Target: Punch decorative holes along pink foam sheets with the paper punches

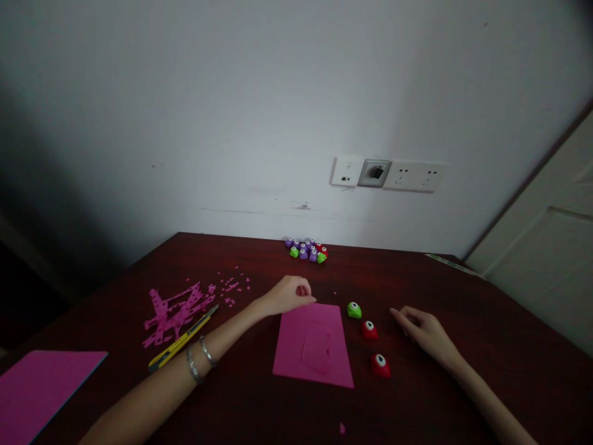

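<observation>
My left hand (289, 293) hovers at or touches the far edge of a pink sheet (290, 349), its fingers curled into a pinch. Whether anything small is between the fingertips is hidden. A smaller rectangular outline, perhaps a cut or a second piece, shows on the sheet. To the right of the sheet stand a green craft punch (354, 310) and two red craft punches, one nearer the middle (369, 330) and one closer to me (380, 365). Beyond them my right hand (425, 335) rests on the table, fingers loosely curled in, with nothing visible in them.
A yellow utility knife (183, 340) lies beside pink paper scraps (173, 315) and tiny cut-outs (231, 287) on the left. Another pink sheet (46, 389) is at the near left. Several purple, green and red punches (303, 253) cluster by the wall, below sockets (412, 177).
</observation>
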Motion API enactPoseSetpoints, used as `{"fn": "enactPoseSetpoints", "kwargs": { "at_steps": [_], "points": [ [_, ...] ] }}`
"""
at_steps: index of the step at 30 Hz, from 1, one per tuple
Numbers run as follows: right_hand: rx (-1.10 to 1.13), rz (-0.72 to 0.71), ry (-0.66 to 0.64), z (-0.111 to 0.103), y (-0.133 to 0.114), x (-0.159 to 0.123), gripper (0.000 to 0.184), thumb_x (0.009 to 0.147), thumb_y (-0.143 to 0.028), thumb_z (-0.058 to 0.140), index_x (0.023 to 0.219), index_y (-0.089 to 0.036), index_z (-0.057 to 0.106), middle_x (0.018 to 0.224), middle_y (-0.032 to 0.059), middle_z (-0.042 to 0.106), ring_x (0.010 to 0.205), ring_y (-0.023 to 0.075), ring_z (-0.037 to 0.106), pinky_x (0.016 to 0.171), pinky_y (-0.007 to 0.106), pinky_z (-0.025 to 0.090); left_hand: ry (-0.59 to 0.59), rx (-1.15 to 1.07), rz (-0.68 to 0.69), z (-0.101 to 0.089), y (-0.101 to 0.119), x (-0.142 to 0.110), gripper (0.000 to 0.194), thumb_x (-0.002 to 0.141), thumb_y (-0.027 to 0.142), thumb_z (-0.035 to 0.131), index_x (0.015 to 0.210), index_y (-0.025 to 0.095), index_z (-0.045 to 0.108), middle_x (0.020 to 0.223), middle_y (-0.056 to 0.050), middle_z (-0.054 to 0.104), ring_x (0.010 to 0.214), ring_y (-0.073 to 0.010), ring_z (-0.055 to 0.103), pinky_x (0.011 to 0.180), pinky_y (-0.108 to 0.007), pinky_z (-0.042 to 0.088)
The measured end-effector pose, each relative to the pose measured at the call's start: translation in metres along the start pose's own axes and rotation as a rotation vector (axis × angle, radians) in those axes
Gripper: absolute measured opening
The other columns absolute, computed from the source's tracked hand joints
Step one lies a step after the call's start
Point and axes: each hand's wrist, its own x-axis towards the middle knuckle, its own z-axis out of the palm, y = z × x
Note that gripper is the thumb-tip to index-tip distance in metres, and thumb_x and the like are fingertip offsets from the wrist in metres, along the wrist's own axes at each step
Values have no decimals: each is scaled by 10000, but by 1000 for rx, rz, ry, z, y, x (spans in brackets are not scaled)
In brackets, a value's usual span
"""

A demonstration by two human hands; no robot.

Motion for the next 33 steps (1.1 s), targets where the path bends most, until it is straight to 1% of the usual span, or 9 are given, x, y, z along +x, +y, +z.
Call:
{"fn": "enactPoseSetpoints", "kwargs": {
  "at_steps": [3, 4, 5, 9, 12, 17, 24, 30, 33],
  "points": [
    [31, 26, 37, 2, 6, 1, 436, 769, -575, 459, 542, -203, 457, 457, -37, 440, 439, 109, 416, 450, 220, 355, 213, 118, -175, -15, -27, 29, 153, 713, 290, 619, 775, 151, 630, 674, 5, 598, 624, -107, 537, 588, -204, 394],
    [39, 31, 36, 2, 7, 2, 435, 772, -575, 456, 548, -202, 461, 458, -38, 441, 441, 110, 416, 453, 221, 357, 277, 160, -265, -21, -37, 40, 157, 706, 275, 622, 806, 155, 632, 693, 5, 610, 646, -111, 552, 613, -205, 402],
    [47, 31, 29, 1, 7, 1, 430, 772, -573, 458, 556, -201, 465, 463, -38, 443, 444, 110, 417, 454, 222, 357, 320, 183, -311, -26, -47, 51, 168, 713, 257, 610, 838, 147, 629, 720, -7, 619, 668, -120, 561, 632, -212, 405],
    [76, 47, 21, -1, 4, 1, 413, 768, -567, 471, 576, -202, 471, 482, -34, 450, 451, 114, 420, 455, 228, 353, 362, 233, -431, -40, -79, 85, 190, 674, 285, 648, 785, 132, 629, 766, -47, 639, 734, -161, 576, 651, -232, 402],
    [100, 64, 27, -2, 1, 0, 413, 772, -572, 462, 586, -202, 465, 494, -32, 448, 453, 114, 418, 455, 231, 352, 343, 259, -507, -39, -92, 99, 209, 632, 325, 682, 721, 146, 620, 750, -49, 644, 749, -177, 581, 635, -231, 396],
    [108, 54, 24, -2, 1, 0, 398, 779, -548, 473, 588, -198, 468, 494, -33, 450, 456, 110, 416, 458, 227, 349, 302, 294, -588, -30, -97, 107, 261, 632, 403, 672, 711, 164, 606, 797, -63, 650, 771, -183, 592, 629, -228, 395],
    [77, 29, 44, -1, 7, 1, 408, 782, -553, 467, 578, -199, 466, 492, -32, 465, 454, 115, 431, 466, 231, 357, 295, 327, -622, -25, -93, 108, 242, 656, 397, 658, 699, 167, 594, 845, -73, 647, 807, -185, 593, 648, -230, 400],
    [45, 24, 46, -1, 7, 2, 418, 789, -567, 449, 593, -199, 473, 501, -31, 469, 461, 119, 442, 480, 236, 367, 336, 300, -624, -24, -88, 105, 185, 664, 346, 646, 652, 168, 600, 715, -46, 634, 715, -170, 584, 600, -230, 382],
    [50, 20, 43, -1, 8, 1, 432, 776, -589, 451, 592, -199, 476, 492, -34, 462, 455, 120, 442, 472, 235, 367, 363, 272, -582, -31, -83, 102, 193, 665, 345, 640, 632, 158, 610, 649, -27, 614, 671, -157, 566, 581, -227, 366]
  ]
}}
